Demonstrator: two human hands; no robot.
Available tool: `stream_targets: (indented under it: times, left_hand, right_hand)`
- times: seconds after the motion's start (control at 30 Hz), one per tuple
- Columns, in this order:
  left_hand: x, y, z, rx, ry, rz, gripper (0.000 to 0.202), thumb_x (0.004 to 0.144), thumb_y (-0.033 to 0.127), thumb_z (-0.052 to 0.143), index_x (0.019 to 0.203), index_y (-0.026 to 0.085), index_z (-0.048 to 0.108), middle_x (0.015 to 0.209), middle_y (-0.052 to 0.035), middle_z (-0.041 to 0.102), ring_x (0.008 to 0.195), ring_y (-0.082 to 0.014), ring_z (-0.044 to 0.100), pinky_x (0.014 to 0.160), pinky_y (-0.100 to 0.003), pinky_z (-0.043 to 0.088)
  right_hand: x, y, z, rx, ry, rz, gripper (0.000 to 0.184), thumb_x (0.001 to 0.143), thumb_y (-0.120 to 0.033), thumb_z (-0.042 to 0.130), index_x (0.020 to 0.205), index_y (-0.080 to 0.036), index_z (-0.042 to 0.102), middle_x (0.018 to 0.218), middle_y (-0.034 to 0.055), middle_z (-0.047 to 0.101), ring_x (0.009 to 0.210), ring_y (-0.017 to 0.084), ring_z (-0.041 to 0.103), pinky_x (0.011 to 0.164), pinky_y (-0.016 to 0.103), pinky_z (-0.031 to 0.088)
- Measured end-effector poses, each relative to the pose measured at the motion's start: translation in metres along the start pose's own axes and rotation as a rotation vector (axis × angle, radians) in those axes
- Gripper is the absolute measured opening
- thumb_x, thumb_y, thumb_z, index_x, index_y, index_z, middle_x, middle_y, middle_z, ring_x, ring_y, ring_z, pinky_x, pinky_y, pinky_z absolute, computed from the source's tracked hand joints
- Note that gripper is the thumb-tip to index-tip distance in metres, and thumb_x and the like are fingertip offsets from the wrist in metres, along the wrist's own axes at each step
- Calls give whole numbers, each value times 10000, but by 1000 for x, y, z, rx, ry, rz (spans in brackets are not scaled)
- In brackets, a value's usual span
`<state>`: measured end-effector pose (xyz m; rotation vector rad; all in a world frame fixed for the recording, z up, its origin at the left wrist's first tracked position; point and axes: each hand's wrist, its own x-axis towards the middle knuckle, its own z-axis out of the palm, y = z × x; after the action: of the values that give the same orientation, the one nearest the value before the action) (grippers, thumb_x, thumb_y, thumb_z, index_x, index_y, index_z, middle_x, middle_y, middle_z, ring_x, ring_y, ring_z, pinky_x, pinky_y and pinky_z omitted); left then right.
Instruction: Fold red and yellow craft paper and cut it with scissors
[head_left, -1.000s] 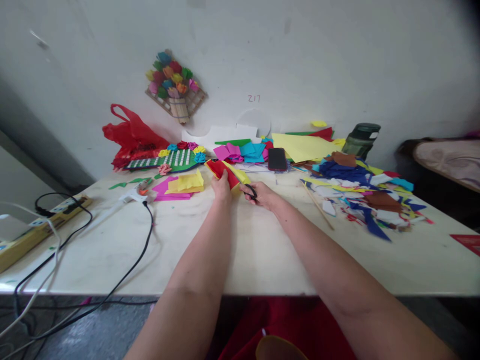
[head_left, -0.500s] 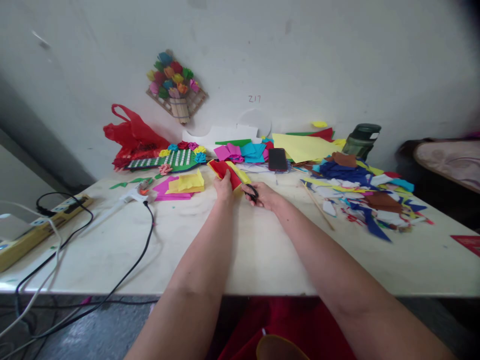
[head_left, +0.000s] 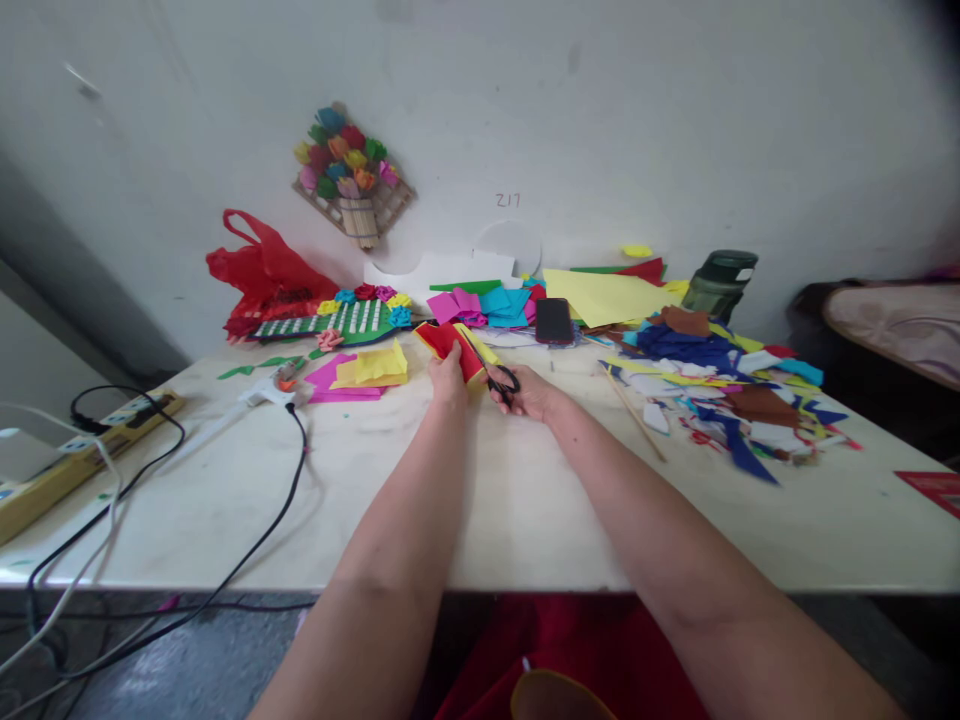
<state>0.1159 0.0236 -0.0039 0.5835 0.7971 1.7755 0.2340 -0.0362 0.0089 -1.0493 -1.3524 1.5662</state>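
My left hand (head_left: 447, 378) pinches a folded stack of red and yellow paper (head_left: 448, 342) held up over the middle of the pale table (head_left: 487, 500). My right hand (head_left: 534, 392) has its fingers through the black handles of a pair of scissors (head_left: 501, 381), whose blades reach into the right edge of the paper. Both forearms stretch out from the table's near edge.
A glue gun (head_left: 262, 390) with a black cable lies at the left beside pink and yellow sheets (head_left: 360, 370). A power strip (head_left: 82, 450), a red bag (head_left: 262, 272), a phone (head_left: 553, 319), a wooden stick (head_left: 634, 412), a dark bottle (head_left: 720, 283) and a heap of paper scraps (head_left: 735, 390) surround the hands.
The scissors have moved a little further into the paper's right edge. My left hand keeps the stack almost still.
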Motion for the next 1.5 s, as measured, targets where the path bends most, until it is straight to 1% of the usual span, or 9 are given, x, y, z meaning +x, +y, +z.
stream_targets:
  times: [0.13,0.23,0.33,0.47,0.6,0.8,1.0,1.27,1.5]
  left_hand:
    - [-1,-2,1,34,-23,18,168,668,259,645,762,145,565,691,-35,617,583,-145,607,637,-309,490]
    - [-2,-3,1,64,-51,33,241,636,315,670,760,137,565,687,-36,609,578,-149,603,633,-312,477]
    - [-2,-4,0,67,-56,44,269,615,335,676,752,133,563,659,-31,603,564,-146,591,621,-300,462]
    - [-1,-4,0,38,-56,53,267,596,315,684,746,130,562,629,-17,597,523,-123,565,587,-270,452]
    - [-2,-3,1,23,-47,52,289,581,314,701,762,131,570,642,-18,609,535,-121,574,576,-253,455]
    - [-5,0,2,29,-44,60,265,597,296,693,762,133,565,628,-9,602,528,-114,568,555,-234,453]
    - [-4,-1,2,57,-23,69,201,633,260,645,766,129,570,629,-12,601,525,-117,563,556,-245,454]
    - [-6,2,4,61,24,69,144,657,207,608,772,129,570,641,-12,602,538,-121,572,586,-259,466]
    - [-3,1,3,44,26,70,163,645,209,624,784,138,578,679,-23,615,587,-133,593,622,-271,473]
  right_hand:
    - [1,0,1,-9,21,12,362,793,-492,546,861,-137,566,498,-45,510,325,50,453,243,146,191]
    - [2,1,1,-12,43,4,370,784,-496,558,847,-132,569,500,-42,515,327,45,452,246,143,195]
    - [2,1,2,-6,69,0,368,779,-488,571,828,-123,570,496,-37,519,324,41,448,246,141,195]
    - [1,-1,4,7,76,-5,361,788,-481,565,825,-122,572,492,-38,516,316,34,435,245,137,186]
    - [1,0,5,22,53,-8,354,797,-479,552,826,-127,564,496,-41,513,322,36,439,244,137,186]
    - [4,4,2,31,22,-29,381,790,-518,535,810,-138,556,504,-36,522,332,45,448,248,146,197]
    - [3,3,3,18,41,-31,371,787,-505,548,816,-135,561,501,-45,508,324,39,433,249,144,179]
    - [3,3,4,23,47,-24,378,784,-500,555,838,-127,571,511,-45,507,325,33,432,252,139,185]
    - [1,1,7,8,78,-25,329,809,-452,544,847,-127,575,496,-52,496,310,28,410,252,142,165]
